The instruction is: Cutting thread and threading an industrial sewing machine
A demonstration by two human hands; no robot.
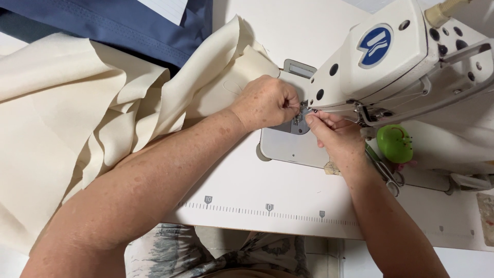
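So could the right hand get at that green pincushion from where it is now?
Probably yes. The right hand is pinching at the needle area, and the green pincushion sits just beside its wrist on the machine bed, with nothing between them. The left hand is busy on the other side.

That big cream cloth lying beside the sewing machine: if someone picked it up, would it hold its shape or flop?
The cream cloth would probably flop: it already lies in soft, rippling folds. It looks thin and so fairly light, going by its fine edges. It might slide easily on the smooth white table.
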